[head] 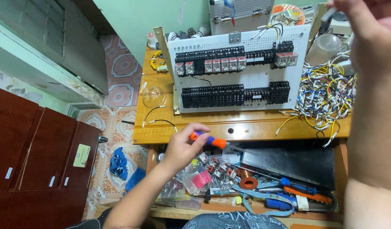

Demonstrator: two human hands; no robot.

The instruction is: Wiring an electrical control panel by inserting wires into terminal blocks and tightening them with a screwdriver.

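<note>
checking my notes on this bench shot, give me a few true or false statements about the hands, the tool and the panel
1. The left hand holds an orange and blue screwdriver. True.
2. The right hand rests flat on the wooden table. False: it is raised near the camera, above the loose wires.
3. The white perforated panel lies flat on the table. False: it stands propped up, tilted back.
4. Clear-cased relays sit in the panel's upper row. True.
5. The drawer under the table is shut. False: it is open, showing tools and parts.
</note>
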